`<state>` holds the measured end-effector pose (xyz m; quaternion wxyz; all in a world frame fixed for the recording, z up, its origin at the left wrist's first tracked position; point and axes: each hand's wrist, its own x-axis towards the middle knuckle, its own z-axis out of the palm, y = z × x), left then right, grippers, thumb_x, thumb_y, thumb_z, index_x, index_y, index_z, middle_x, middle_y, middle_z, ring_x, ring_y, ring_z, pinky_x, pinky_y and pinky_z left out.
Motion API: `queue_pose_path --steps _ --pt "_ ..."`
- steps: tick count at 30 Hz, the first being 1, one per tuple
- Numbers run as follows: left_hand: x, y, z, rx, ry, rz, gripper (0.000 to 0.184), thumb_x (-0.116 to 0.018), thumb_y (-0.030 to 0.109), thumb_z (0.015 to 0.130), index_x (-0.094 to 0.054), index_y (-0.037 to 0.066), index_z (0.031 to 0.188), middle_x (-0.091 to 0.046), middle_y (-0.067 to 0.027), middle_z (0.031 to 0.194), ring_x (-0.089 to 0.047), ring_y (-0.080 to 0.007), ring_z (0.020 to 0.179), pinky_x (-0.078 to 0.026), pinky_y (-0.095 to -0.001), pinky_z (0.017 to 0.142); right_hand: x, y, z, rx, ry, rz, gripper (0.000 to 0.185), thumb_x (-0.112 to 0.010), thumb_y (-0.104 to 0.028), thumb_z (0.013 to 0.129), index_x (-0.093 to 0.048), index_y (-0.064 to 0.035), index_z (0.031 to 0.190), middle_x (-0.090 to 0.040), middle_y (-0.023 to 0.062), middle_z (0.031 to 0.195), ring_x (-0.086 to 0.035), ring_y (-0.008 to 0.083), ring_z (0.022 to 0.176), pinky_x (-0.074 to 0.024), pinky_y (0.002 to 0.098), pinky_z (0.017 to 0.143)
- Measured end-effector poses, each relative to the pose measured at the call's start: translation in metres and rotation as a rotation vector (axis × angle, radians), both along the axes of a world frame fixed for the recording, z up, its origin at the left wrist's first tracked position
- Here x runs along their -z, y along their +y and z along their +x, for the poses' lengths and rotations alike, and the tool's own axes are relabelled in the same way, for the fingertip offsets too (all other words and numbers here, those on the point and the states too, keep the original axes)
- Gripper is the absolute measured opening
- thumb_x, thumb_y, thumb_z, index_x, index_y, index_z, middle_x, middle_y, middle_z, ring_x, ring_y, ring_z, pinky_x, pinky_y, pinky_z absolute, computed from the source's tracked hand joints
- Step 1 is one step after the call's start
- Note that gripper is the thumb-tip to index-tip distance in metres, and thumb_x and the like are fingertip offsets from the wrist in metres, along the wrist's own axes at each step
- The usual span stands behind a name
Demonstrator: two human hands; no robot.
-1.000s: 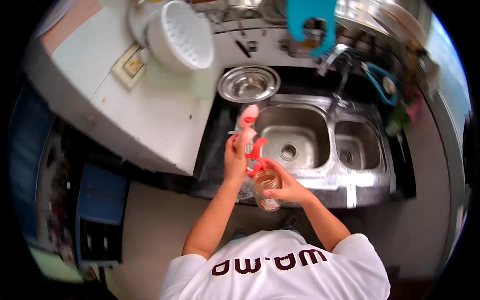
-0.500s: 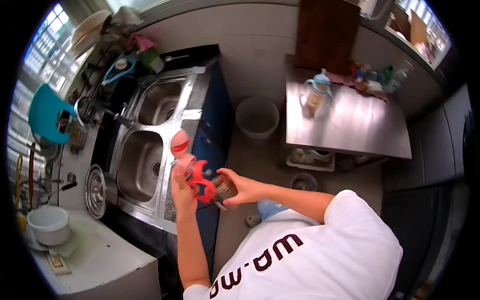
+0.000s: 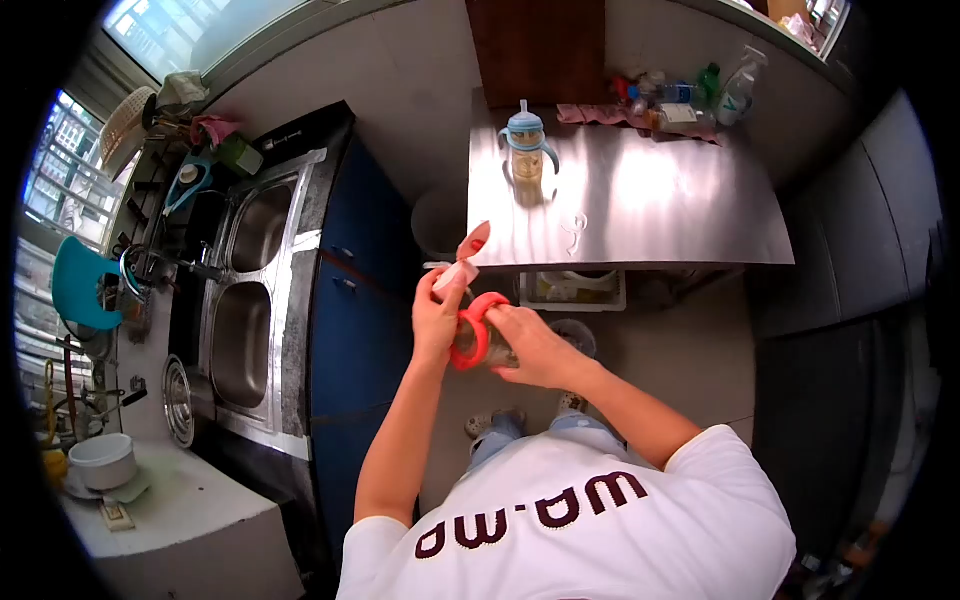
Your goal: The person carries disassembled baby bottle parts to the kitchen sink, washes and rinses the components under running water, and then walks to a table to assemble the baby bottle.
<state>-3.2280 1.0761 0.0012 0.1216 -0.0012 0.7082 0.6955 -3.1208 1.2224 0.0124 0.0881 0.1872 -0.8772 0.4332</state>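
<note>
My left hand is closed around the pink lid of a sippy cup, its flip cap standing up. Just to the right, my right hand grips the cup's clear body, fingers touching the red handle ring. The cup lies tilted between both hands, in front of the steel table. Whether the lid is fully apart from the body I cannot tell. On that table stands another bottle, with a light blue top, handles and a straw spout.
The steel table holds bottles and a spray bottle along its back. To the left are a double sink, blue cabinets and a counter with a white pot. A bucket stands on the floor between.
The view and both hands have turned from the sink toward the steel table. The lid and cup have moved right with my hands, and my right fingers now reach over the red handle ring.
</note>
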Motion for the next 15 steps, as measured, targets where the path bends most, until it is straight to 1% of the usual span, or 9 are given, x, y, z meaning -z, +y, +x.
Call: queue_pose_path --steps 1,3,5,7,8,9,11,13,15 --pt "0.01 0.01 0.004 0.017 0.074 -0.043 0.039 -0.066 0.025 0.084 -0.052 0.0 0.111 -0.058 -0.0078 0.101 -0.054 -0.0123 0.089 -0.044 -0.0242 0.077 0.001 0.011 0.007 -0.011 -0.005 -0.012 0.078 -0.076 -0.014 0.063 -0.033 -0.0026 0.128 -0.041 0.0189 0.125 -0.041 0.0369 0.116 -0.0327 0.0423 0.101" --pt "0.004 0.035 0.018 0.027 0.011 -0.013 0.04 -0.066 0.025 0.084 -0.053 0.0 0.111 -0.058 -0.0087 0.103 -0.054 -0.0128 0.091 -0.044 -0.0246 0.078 0.004 0.029 0.022 0.027 -0.026 -0.051 0.078 -0.076 -0.014 0.064 -0.032 -0.0029 0.127 -0.041 0.0198 0.122 -0.042 0.0361 0.114 -0.0344 0.0423 0.098" --pt "0.009 0.052 0.026 0.025 -0.021 -0.019 0.041 -0.066 0.027 0.084 -0.052 0.0 0.112 -0.058 -0.0088 0.103 -0.054 -0.0126 0.09 -0.045 -0.0246 0.078 0.004 0.044 0.035 0.038 -0.045 -0.06 0.077 -0.075 -0.014 0.064 -0.033 -0.0036 0.127 -0.04 0.0196 0.124 -0.041 0.0369 0.115 -0.0354 0.0418 0.098" --pt "0.009 0.068 0.035 0.059 -0.063 -0.009 0.043 -0.065 0.029 0.084 -0.052 0.0 0.113 -0.058 -0.0087 0.103 -0.054 -0.0124 0.091 -0.045 -0.0246 0.078 0.007 0.058 0.046 0.077 0.013 -0.066 0.076 -0.076 -0.014 0.064 -0.035 -0.0043 0.127 -0.04 0.0185 0.124 -0.041 0.0366 0.115 -0.0362 0.0417 0.098" --pt "0.008 0.075 0.038 0.079 -0.071 -0.017 0.045 -0.065 0.031 0.084 -0.051 0.0 0.113 -0.058 -0.009 0.103 -0.055 -0.0122 0.09 -0.045 -0.0249 0.077 0.007 0.063 0.051 0.106 0.018 -0.076 0.076 -0.076 -0.014 0.063 -0.037 -0.0059 0.127 -0.041 0.016 0.124 -0.042 0.0358 0.115 -0.0374 0.0412 0.097" --pt "0.006 0.081 0.042 0.078 -0.071 -0.02 0.045 -0.065 0.031 0.084 -0.051 0.0 0.113 -0.058 -0.009 0.103 -0.055 -0.0122 0.09 -0.045 -0.0249 0.077 0.007 0.069 0.055 0.105 0.019 -0.078 0.076 -0.076 -0.014 0.063 -0.037 -0.0059 0.127 -0.041 0.016 0.124 -0.042 0.0358 0.115 -0.0374 0.0412 0.097" --pt "-0.001 0.094 0.051 0.104 -0.166 0.017 0.047 -0.066 0.032 0.084 -0.051 -0.001 0.114 -0.058 -0.0092 0.104 -0.055 -0.012 0.089 -0.046 -0.0252 0.076 0.006 0.081 0.061 0.089 0.084 -0.081 0.076 -0.077 -0.013 0.061 -0.039 -0.0075 0.127 -0.043 0.0137 0.124 -0.044 0.0341 0.114 -0.0383 0.0405 0.097" --pt "0.002 0.103 0.053 0.123 -0.158 0.034 0.043 -0.063 0.032 0.086 -0.051 -0.001 0.112 -0.058 -0.0096 0.103 -0.056 -0.012 0.089 -0.047 -0.0254 0.076 0.003 0.091 0.065 0.085 0.12 -0.073 0.075 -0.077 -0.013 0.061 -0.039 -0.0082 0.126 -0.043 0.013 0.124 -0.044 0.0334 0.113 -0.0385 0.0403 0.097" --pt "-0.003 0.109 0.056 0.245 -0.276 0.043 0.04 -0.055 0.036 0.09 -0.053 0.0 0.109 -0.059 -0.0094 0.1 -0.058 -0.0143 0.088 -0.049 -0.0264 0.076 0.002 0.1 0.068 0.075 0.157 -0.065 0.075 -0.077 -0.012 0.06 -0.04 -0.0089 0.126 -0.044 0.0123 0.124 -0.045 0.0328 0.113 -0.0386 0.0401 0.097"
